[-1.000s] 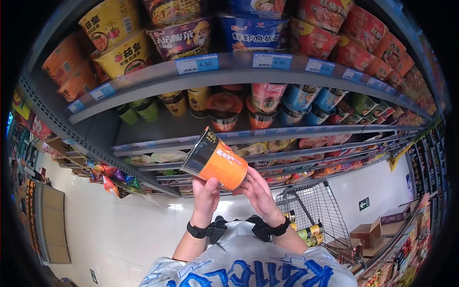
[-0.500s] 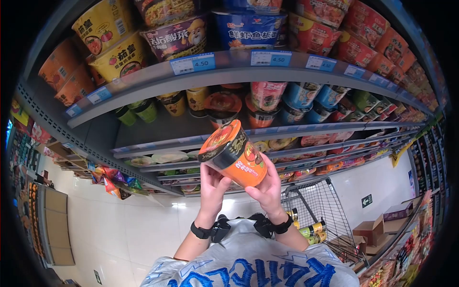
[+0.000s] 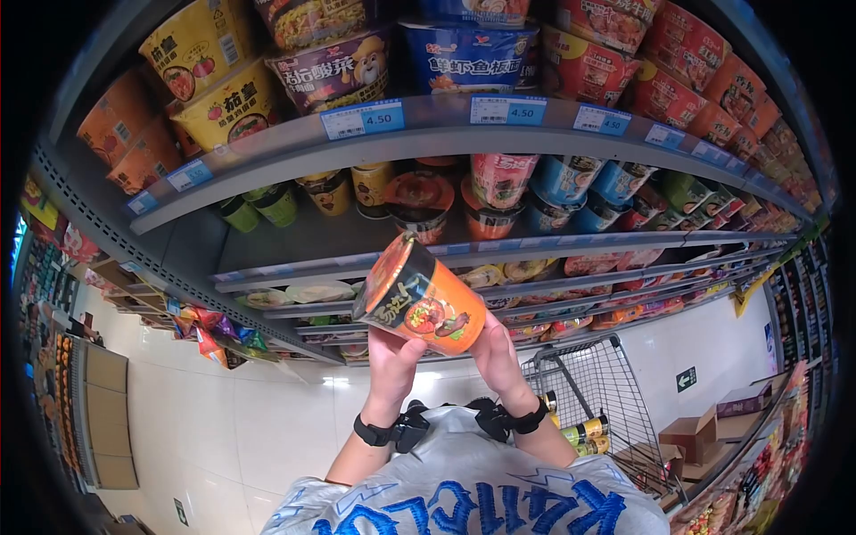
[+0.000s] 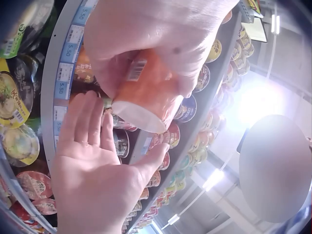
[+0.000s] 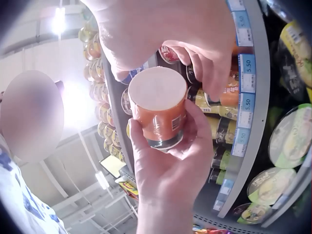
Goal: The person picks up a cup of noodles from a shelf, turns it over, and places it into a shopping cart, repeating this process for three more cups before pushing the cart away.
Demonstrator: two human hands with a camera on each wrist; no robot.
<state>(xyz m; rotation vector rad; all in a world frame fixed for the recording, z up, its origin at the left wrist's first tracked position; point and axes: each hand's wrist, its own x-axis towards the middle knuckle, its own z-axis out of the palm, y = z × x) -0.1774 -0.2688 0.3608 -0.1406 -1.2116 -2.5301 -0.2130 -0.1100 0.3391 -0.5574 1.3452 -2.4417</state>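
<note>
An orange-and-black instant noodle cup (image 3: 439, 308) is held tilted in front of the shelves, its printed food picture facing up in the head view. My left hand (image 3: 394, 366) grips it near the lid end, thumb and fingers curled round its side. At the white base of the cup (image 5: 158, 88), my right hand (image 3: 499, 357) stays close with fingers loosely extended. In the left wrist view the right hand's palm (image 4: 95, 178) shows bare, with nothing in it.
Noodle bowls fill the upper shelf (image 3: 357, 143) above priced labels. Behind the held cup, a lower shelf (image 3: 303, 245) carries smaller cups. A wire shopping cart (image 3: 593, 383) with several cups stands at the right, near cardboard boxes (image 3: 691, 435).
The cup has rolled in the hands, bringing its food picture up; its lid tipped into view, then turned partly away. The right hand has loosened from the cup's base.
</note>
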